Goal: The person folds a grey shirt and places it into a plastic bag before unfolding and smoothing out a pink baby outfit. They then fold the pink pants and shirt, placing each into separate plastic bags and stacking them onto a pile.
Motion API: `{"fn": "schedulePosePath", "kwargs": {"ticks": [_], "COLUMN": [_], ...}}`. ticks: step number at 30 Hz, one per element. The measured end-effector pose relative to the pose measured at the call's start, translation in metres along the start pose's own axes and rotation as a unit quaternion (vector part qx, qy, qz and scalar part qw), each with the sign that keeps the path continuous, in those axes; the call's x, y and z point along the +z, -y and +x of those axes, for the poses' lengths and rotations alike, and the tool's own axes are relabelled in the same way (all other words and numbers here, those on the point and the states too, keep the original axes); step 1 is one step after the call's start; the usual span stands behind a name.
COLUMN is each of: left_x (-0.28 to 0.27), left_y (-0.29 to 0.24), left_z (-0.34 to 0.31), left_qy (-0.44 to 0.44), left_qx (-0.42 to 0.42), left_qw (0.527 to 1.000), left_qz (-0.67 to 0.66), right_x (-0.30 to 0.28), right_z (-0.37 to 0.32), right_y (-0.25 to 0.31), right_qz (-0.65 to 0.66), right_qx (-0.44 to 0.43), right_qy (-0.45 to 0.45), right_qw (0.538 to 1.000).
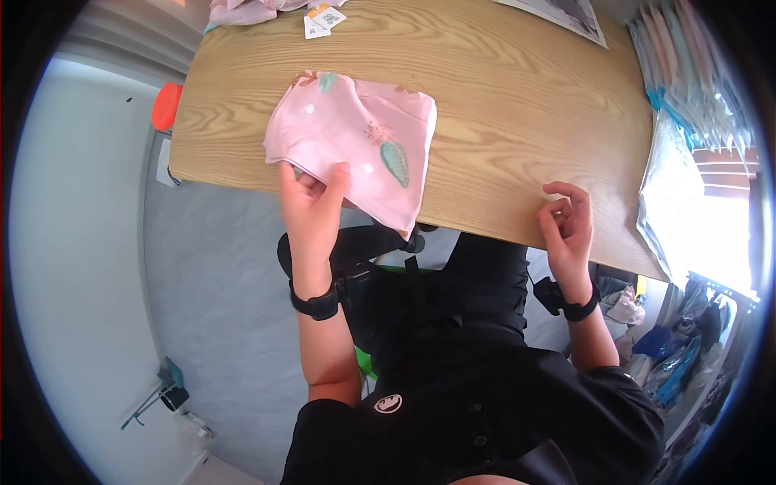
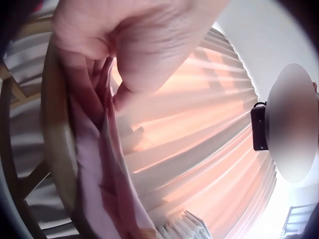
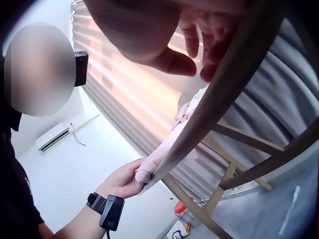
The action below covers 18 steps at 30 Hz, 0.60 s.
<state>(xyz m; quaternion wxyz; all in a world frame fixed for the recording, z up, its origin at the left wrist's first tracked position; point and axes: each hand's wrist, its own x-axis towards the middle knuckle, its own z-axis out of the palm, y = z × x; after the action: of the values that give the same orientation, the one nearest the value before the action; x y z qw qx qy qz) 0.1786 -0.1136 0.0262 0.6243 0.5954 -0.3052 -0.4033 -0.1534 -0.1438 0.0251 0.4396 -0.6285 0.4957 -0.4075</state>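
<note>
A folded pink cloth (image 1: 356,145) printed with green and brown plant shapes and white dots lies on the wooden table, one corner hanging over the front edge. My left hand (image 1: 311,202) pinches its near left edge, thumb on top and fingers underneath. In the left wrist view, folds of the cloth (image 2: 102,169) run down from between the thumb and fingers of that hand (image 2: 134,45). Off to the right, my right hand (image 1: 570,222) is above the table's front edge, fingers loosely curled and holding nothing. Its thumb and fingertips are apart in the right wrist view.
More pink fabric (image 1: 255,10) with paper tags (image 1: 323,19) lies at the table's (image 1: 525,105) far left. A printed sheet (image 1: 558,16) is at the back right. Bagged garments (image 1: 691,73) hang along the right side. A red stool (image 1: 166,107) stands left of the table.
</note>
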Motion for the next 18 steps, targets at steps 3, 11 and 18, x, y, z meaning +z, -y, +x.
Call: {"fn": "schedulePosePath", "kwargs": {"ticks": [3,11,18], "left_x": [-0.001,-0.020,-0.030], "left_y": [0.001,0.004,-0.001], "left_z": [0.000,-0.001,0.027], "left_qy": [0.003,0.038,-0.105], "left_qx": [0.006,-0.009,0.073], "left_qw": [1.000,0.997,0.990], "left_qz": [-0.010,-0.062,-0.054], "right_x": [0.016,0.082,0.111], "right_z": [0.002,0.061,0.120], "right_y": [0.009,0.053,0.068], "right_qz": [-0.029,-0.094,-0.179], "right_qx": [0.008,0.023,0.079], "right_qy": [0.026,0.150,0.199], "right_qw": [0.999,0.984,0.960]}}
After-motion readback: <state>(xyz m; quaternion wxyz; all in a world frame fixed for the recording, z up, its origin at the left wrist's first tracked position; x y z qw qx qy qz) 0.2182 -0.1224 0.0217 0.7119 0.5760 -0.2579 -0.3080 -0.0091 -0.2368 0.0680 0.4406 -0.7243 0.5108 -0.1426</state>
